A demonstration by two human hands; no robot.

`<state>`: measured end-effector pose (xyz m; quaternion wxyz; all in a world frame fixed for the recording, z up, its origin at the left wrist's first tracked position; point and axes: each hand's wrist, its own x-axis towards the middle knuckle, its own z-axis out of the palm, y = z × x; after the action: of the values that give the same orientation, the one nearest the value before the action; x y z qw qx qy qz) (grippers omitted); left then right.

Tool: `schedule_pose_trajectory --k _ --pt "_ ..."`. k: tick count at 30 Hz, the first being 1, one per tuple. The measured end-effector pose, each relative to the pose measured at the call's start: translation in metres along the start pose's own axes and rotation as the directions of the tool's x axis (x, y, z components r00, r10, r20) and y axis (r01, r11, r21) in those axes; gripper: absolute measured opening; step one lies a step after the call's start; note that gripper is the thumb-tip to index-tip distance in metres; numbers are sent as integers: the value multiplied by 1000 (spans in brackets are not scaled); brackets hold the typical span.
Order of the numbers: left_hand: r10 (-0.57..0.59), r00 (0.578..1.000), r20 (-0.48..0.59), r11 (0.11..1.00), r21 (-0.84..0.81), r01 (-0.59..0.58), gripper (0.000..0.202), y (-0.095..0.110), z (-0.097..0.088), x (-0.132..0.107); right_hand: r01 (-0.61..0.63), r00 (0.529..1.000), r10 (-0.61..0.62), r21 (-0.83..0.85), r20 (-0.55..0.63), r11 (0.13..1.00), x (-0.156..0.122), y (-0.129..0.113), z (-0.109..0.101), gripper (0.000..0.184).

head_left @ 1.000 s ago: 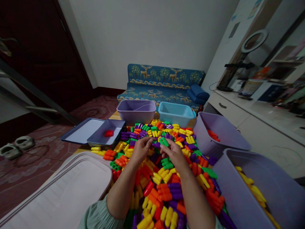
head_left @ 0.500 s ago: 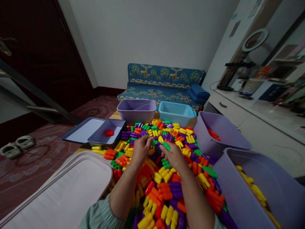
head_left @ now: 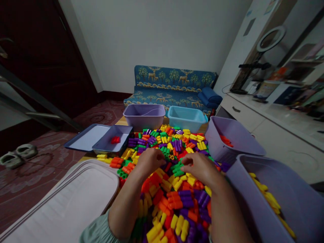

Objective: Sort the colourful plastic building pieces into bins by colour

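Note:
Both my hands are low over a heap of plastic building blocks point(head_left: 177, 197) in red, orange, yellow, green and purple, each moulded like joined tubes. My left hand point(head_left: 151, 160) is bent at the left-middle of the heap. Its fingers curve down with a gap from the thumb, and nothing shows between them. Across from it, my right hand point(head_left: 198, 165) has thumb and fingers apart. Its fingertips are beside a green block point(head_left: 177, 169); I cannot tell whether they touch it. Green blocks with open tube ends lie between the hands.
A purple bin point(head_left: 144, 116) and a light-blue bin point(head_left: 187, 116) stand at the back. On the right, one purple bin point(head_left: 215, 138) holds red-orange blocks, another point(head_left: 235, 172) yellow ones. At left are an open box point(head_left: 100, 148) with red blocks and stacked pale lids point(head_left: 83, 195).
My hands have moved apart and nearer to me, the right one further right. The green block at my right fingertips earlier no longer shows in that hand.

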<state>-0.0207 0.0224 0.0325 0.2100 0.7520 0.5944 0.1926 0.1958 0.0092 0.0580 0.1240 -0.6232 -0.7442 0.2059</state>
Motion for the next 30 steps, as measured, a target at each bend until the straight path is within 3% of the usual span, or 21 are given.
schedule_pose_trajectory --k 2,6,10,14,18,21,24,27,30 --pt "25 995 93 996 86 -33 19 4 -4 -5 1 992 8 -69 123 998 -13 -8 -3 17" --pt "17 990 137 971 233 -49 25 11 -1 -8 19 971 22 -168 239 986 -34 -24 3 31" --pt "-21 989 147 947 320 -28 31 19 8 -7 62 961 9 -248 276 967 -48 -32 10 55" --pt "-45 991 128 951 309 3 33 20 15 -6 87 959 -1 -292 284 952 -55 -31 10 59" --pt "-75 997 30 987 142 70 33 12 19 -1 0 991 38 -276 131 961 -44 -24 5 23" --pt "-108 990 -94 984 -153 93 29 4 23 7 -25 996 16 -97 -88 995 -21 -20 3 10" --pt "-140 978 -155 851 -523 39 16 -1 26 13 22 978 33 261 -206 965 5 -21 11 15" --pt "-209 976 -55 592 -802 82 24 -1 27 16 60 980 63 582 -189 811 23 -27 23 21" --pt "-221 972 75 351 -924 151 39 1 25 16 90 963 111 685 -244 723 30 -31 34 27"
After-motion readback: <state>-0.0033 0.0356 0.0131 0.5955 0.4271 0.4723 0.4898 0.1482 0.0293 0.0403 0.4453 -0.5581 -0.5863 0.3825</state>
